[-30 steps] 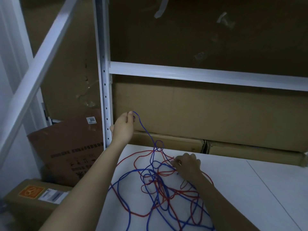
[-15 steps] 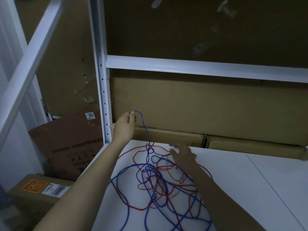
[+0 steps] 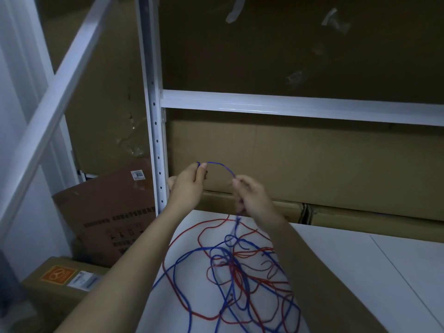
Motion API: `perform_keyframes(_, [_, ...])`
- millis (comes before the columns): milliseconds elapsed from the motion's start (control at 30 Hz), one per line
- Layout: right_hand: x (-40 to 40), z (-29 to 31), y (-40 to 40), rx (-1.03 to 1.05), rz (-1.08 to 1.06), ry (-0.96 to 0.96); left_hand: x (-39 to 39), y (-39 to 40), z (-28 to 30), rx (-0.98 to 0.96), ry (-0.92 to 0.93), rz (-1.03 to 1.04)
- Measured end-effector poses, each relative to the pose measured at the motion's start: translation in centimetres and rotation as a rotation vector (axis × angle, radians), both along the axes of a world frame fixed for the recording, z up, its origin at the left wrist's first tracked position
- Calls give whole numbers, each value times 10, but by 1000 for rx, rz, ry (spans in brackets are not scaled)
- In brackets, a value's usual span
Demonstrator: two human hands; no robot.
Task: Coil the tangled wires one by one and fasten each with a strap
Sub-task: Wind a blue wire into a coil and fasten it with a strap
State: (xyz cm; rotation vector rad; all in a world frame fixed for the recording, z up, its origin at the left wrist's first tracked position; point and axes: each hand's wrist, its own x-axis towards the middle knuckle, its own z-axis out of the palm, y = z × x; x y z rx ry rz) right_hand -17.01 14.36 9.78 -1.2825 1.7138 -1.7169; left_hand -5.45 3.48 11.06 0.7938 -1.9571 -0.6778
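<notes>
Lifting a blue wire [image 3: 222, 166] over a white counter [image 3: 360, 272]
Left hand [image 3: 189, 186] and right hand [image 3: 252, 195] pinch it; red wire [image 3: 192, 316] tangled below, cardboard boxes [image 3: 300, 164] at twelve o'clock.

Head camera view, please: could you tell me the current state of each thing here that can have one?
Left hand: raised, pinching the blue wire's end.
Right hand: raised, fingers curled round the blue wire.
Blue wire: one end lifted in an arc between the hands, the rest tangled on the table.
Red wire: lying on the table, tangled with the blue, untouched.
White table: bears the tangle.
Strap: none visible.
</notes>
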Motion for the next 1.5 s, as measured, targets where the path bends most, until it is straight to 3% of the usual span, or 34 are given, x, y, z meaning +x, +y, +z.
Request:
perform_keyframes(100, [-19,24,-3,-162,-216,137,10,-2,-1,103,-52,-240])
perform_keyframes(200, [-19,35,-8,-318,-319,162,19,14,6,369,59,-595])
perform_keyframes(300, [-14,15,-12,-51,-301,331,22,29,19,586,366,-865])
perform_keyframes(400, [-3,-18,-10,263,-185,575,16,28,23,558,502,-782])
perform_keyframes(600, [19,-51,17,191,-62,1059,0,26,-10,489,413,-437])
perform_keyframes(667, [23,-50,24,200,-18,1009,-5,28,-25,330,240,-356])
perform_keyframes(733, [21,-48,28,224,42,847,-6,30,-35,-6,-24,-176])
perform_keyframes(833, [6,-43,35,319,39,624,1,27,-40,-339,-368,-142])
perform_keyframes(967, [-7,-40,44,242,52,362,5,30,-50,-319,-584,-237])
perform_keyframes(1100, [-14,-41,49,156,-23,322,11,30,-62,-87,-618,-390])
perform_keyframes(1200, [-18,-41,53,101,-35,200,17,29,-58,-107,-625,-408])
perform_keyframes(1367, [-12,-46,55,95,14,67,16,32,-48,-223,-423,-167])
perform_keyframes(1500, [-9,-56,55,177,-12,134,11,25,-45,-116,-94,-33])
